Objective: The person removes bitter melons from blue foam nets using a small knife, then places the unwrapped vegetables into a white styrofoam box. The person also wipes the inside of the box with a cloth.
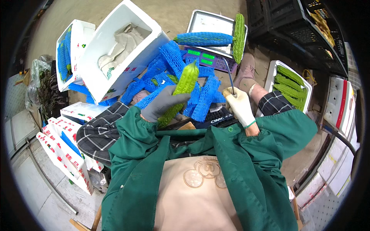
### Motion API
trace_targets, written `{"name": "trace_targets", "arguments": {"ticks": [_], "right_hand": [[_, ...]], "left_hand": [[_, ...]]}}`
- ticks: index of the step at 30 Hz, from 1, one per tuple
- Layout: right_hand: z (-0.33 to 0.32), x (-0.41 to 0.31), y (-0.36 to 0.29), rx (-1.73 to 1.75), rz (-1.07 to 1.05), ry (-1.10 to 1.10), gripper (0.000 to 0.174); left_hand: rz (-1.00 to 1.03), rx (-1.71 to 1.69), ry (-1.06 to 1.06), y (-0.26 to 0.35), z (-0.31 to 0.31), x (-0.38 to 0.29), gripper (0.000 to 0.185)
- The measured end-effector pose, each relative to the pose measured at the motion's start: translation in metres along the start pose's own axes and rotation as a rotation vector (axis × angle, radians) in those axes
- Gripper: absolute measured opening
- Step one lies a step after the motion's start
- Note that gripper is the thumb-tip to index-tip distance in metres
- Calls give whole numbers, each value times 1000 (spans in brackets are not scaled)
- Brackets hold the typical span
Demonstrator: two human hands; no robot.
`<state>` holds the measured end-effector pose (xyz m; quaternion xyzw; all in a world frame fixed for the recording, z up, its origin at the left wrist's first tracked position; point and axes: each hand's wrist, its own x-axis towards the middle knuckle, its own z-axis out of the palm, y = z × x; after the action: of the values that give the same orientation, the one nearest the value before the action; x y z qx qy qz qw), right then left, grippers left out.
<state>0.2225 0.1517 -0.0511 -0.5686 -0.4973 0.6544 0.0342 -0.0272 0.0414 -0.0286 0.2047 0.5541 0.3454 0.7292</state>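
My left hand [166,104], in a grey glove, is closed around an unwrapped bitter melon [187,79] that stands up at a slant. In a white glove, my right hand [238,104] grips a thin curved tool, probably a knife [229,73], its slim blade pointing away from me. Blue foam net sleeves [205,98] lie heaped beneath and between the hands, over a black crate [221,117]. Beyond them is a purple digital scale [208,57] with a metal tray; a blue-netted melon [205,38] lies across it, and a bare bitter melon [238,37] rests along its right edge.
A large white foam box [95,78] with crumpled paper stands at left, beside a smaller foam box [75,55] of netted melons. To the right, a white foam tray [271,78] holds several bare bitter melons. Black plastic crates [277,29] are stacked at the upper right.
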Motion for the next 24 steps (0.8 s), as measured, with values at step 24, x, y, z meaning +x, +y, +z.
{"name": "trace_targets", "arguments": {"ticks": [24], "right_hand": [[2,-7,3,254,-16,-64,24]], "left_hand": [[-176,201,-129,-22,28,16,44]]}}
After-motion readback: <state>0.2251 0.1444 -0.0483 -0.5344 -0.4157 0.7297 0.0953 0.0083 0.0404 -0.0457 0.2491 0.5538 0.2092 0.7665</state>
